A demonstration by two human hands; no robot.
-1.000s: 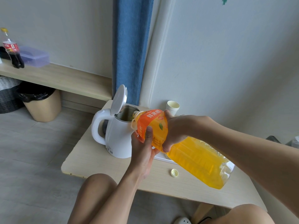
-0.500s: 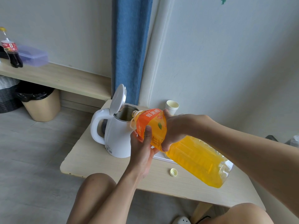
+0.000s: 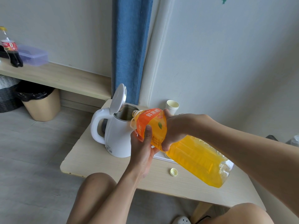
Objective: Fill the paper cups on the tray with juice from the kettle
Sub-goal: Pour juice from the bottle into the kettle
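Change: almost none over the last second. The juice bottle (image 3: 194,156) stays tilted, its mouth at the rim of the kettle (image 3: 118,139); whether juice is flowing cannot be told.
Meaning: the kettle is likely still being filled, and no cup has been poured yet.
Left hand (image 3: 144,147): grips the bottle's label from below.
Right hand (image 3: 176,130): wraps the bottle from above.
Kettle: upright on the surface (image 3: 100,159), lid raised.
Counts: one kettle, one bottle, one cap (image 3: 174,172), one tray (image 3: 163,158) – mostly hidden – and one stack of paper cups (image 3: 172,106).

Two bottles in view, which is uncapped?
The orange juice bottle gripped by left hand and right hand, neck tilted at the kettle; its yellow cap lies on the table. The cola bottle on the shelf is capped.
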